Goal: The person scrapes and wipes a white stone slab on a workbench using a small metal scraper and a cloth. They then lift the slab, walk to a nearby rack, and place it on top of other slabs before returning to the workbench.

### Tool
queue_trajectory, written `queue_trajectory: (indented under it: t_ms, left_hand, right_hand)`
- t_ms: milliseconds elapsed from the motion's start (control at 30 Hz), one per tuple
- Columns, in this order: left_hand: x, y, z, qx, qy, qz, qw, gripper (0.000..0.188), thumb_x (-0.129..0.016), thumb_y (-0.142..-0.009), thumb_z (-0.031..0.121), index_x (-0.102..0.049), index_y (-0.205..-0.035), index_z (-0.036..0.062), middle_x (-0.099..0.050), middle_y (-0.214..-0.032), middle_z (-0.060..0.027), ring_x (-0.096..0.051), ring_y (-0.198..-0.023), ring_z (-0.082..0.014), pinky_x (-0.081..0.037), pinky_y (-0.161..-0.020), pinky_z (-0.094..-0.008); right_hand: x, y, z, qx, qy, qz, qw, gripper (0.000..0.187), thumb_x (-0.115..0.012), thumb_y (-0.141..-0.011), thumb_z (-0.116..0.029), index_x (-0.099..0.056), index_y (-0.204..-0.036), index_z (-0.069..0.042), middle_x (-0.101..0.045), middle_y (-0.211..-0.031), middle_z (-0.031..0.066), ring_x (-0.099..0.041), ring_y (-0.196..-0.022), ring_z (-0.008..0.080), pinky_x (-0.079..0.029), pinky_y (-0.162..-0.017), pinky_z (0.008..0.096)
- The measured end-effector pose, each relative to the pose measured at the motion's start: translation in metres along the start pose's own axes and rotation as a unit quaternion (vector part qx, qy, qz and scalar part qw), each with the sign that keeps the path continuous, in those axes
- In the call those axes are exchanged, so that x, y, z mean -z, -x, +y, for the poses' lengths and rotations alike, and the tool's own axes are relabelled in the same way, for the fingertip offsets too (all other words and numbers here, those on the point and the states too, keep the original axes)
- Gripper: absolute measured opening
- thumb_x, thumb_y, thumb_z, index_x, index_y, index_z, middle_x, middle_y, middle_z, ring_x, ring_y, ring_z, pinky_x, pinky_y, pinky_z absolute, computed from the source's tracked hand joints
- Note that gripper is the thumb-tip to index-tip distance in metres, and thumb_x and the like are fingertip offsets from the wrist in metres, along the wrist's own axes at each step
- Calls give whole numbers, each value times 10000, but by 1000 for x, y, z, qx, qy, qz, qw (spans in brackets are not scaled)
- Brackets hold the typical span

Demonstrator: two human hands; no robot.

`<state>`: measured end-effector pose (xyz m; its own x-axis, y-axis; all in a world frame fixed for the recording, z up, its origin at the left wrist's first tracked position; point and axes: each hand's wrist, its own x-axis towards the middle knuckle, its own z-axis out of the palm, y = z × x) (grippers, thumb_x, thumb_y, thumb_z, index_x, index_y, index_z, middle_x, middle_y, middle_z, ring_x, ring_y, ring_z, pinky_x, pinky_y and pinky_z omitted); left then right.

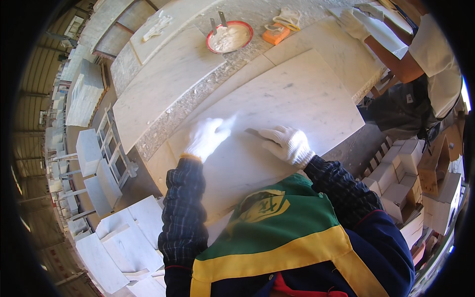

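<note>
A large pale marble slab with faint grey marks lies in front of me. Over its near left part is my left hand, in a white knit glove; thumb and fingers look apart, though the fingertips are smeared by motion and glare, and I make out nothing held. To its right, my right hand, also gloved, is closed around a small dark flat scraper. The scraper's blade points left toward my left hand, low over the slab; whether it touches the stone I cannot tell.
Beyond the slab, a red-rimmed bowl of whitish paste holds two metal scrapers. An orange block and gloves lie nearby. At right, a co-worker's gloved hand is on another slab. White boxes stand lower right, stone pieces lower left.
</note>
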<state>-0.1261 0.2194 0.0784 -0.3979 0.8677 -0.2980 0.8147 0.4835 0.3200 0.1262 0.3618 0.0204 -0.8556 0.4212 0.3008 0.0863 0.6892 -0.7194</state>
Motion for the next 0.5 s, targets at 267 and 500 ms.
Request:
queue_trajectory:
  t_ms: [267, 500]
  left_hand:
    - [6, -5, 1, 19, 12, -12, 1000, 423, -707, -908, 443, -766, -1154, 104, -756, -988, -154, -709, -954, -344, -525, -835, -447]
    - [11, -5, 3, 37, 20, -38, 998, 395, -691, -905, 451, -763, -1069, 100, -746, -911, -128, -694, -871, -318, -511, -792, -429]
  right_hand:
    - [-2, 1, 4, 0, 2, 12, 1000, 307, -786, -898, -239, -764, -1178, -117, -757, -984, 137, -731, -848, 363, -593, -722, 437]
    - [-2, -1, 4, 11, -8, 19, 1000, 312, -790, -893, -229, -765, -1180, -108, -762, -999, 137, -734, -844, 361, -595, -721, 432]
